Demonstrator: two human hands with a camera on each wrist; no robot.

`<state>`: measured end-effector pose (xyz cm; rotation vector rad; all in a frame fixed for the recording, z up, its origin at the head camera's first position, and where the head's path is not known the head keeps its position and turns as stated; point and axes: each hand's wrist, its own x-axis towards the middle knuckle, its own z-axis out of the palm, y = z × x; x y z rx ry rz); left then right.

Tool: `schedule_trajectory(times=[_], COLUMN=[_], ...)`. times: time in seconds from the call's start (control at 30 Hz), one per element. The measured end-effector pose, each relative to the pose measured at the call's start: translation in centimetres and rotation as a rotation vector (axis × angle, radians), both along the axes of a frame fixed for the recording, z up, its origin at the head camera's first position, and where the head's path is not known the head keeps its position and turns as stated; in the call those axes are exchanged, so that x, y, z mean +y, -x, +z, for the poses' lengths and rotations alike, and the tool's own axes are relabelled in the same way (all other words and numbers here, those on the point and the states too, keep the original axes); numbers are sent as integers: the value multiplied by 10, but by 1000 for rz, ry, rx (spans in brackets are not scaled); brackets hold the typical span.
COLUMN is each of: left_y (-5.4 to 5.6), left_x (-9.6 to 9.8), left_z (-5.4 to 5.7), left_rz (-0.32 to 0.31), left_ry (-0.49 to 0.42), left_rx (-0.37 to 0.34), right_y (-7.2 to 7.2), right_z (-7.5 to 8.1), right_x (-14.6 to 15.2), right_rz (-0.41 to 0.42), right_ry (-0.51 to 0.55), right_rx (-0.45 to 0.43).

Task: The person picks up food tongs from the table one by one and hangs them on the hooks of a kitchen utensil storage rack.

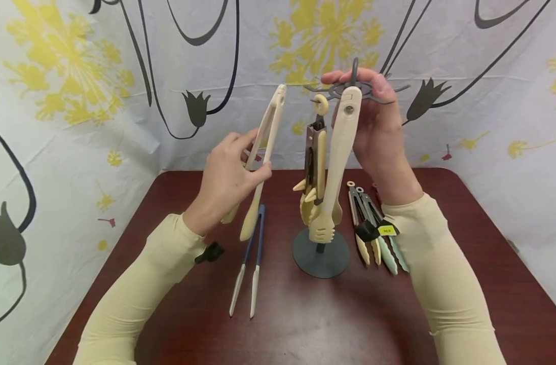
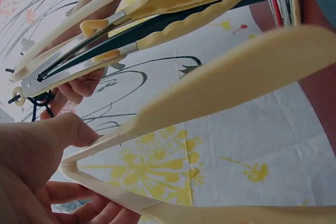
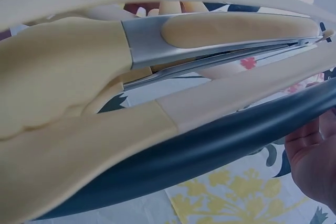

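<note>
My left hand (image 1: 227,177) holds a pair of cream tongs (image 1: 271,139) near their hinge, the hinge up and the arms spread downward. In the left wrist view these tongs (image 2: 236,80) reach away from the thumb and fingers. To the right stands a dark utensil stand (image 1: 321,266) with a round base and a hook ring on top. My right hand (image 1: 378,132) grips the stand at that ring, its palm partly behind it. From the hooks hang cream tongs (image 1: 343,142) and metal tongs (image 1: 322,167) with cream grips and tips. The stand's pole is mostly hidden behind them.
Blue-handled tongs (image 1: 260,243) with whitish tips lie spread on the dark red table (image 1: 296,334), left of the stand. Several metal tongs (image 1: 362,248) with cream or mint tips lie on the right, partly behind the right sleeve. A flower-printed cloth (image 1: 259,50) hangs behind.
</note>
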<state>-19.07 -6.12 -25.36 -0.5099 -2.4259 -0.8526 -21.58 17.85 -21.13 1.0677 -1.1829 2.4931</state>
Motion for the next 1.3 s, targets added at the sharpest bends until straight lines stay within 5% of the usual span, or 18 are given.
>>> schedule_trajectory(times=[0.6,1.3], left_y=[-7,-9], left_x=[23,33], left_z=[13,4], left_rz=[-53,-74], left_ry=[-96,-14], left_rx=[300,360], right_y=[1,-1], right_z=[-1,0], right_x=[-1,-3], right_rz=[-35,-34], right_ry=[-14,30], right_rx=[44,5])
